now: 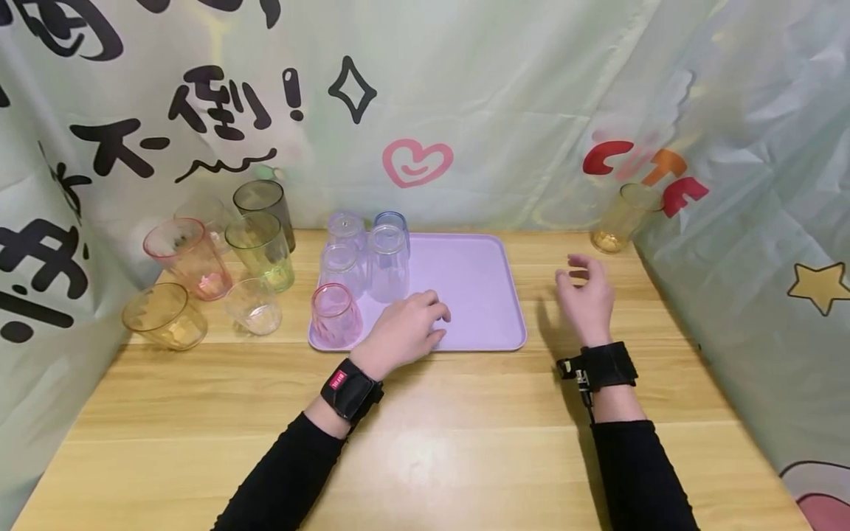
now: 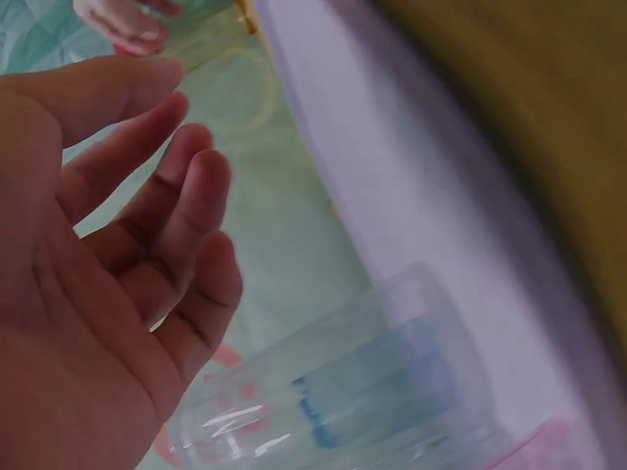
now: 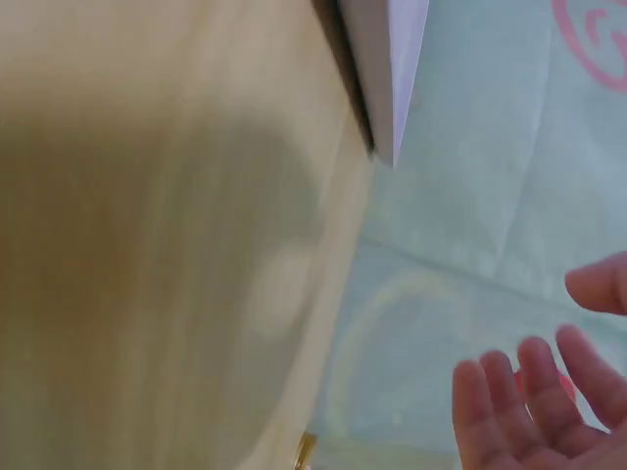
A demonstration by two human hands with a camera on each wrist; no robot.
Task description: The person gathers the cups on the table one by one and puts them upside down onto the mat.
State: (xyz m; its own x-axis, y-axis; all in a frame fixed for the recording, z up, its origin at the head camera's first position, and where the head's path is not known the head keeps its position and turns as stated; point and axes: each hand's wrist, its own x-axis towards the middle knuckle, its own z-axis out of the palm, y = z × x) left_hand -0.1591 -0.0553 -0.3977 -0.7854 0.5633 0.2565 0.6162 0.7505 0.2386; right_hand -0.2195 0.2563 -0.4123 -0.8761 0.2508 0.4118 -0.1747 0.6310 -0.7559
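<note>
My left hand (image 1: 408, 328) hovers over the front of a lilac tray (image 1: 468, 287), its fingers loosely bent around nothing. Just left of it a pink glass (image 1: 337, 317) stands at the tray's front left corner. Behind that are a clear glass (image 1: 388, 265), a blue-rimmed glass (image 1: 392, 220) and pale purple glasses (image 1: 341, 267). In the left wrist view, the clear glass (image 2: 323, 392) shows beyond the bent fingers (image 2: 201, 196). My right hand (image 1: 587, 295) is raised right of the tray, holding nothing, fingers relaxed. A tall yellow glass (image 1: 617, 221) stands beyond it near the back right corner.
Left of the tray, several glasses stand on the wooden table (image 1: 425, 442), among them an amber one (image 1: 169, 324), a tall pink one (image 1: 195, 265), a green one (image 1: 265, 254), a grey one (image 1: 282, 210) and a short clear one (image 1: 255, 313). A printed curtain (image 1: 491, 110) encloses the back and sides.
</note>
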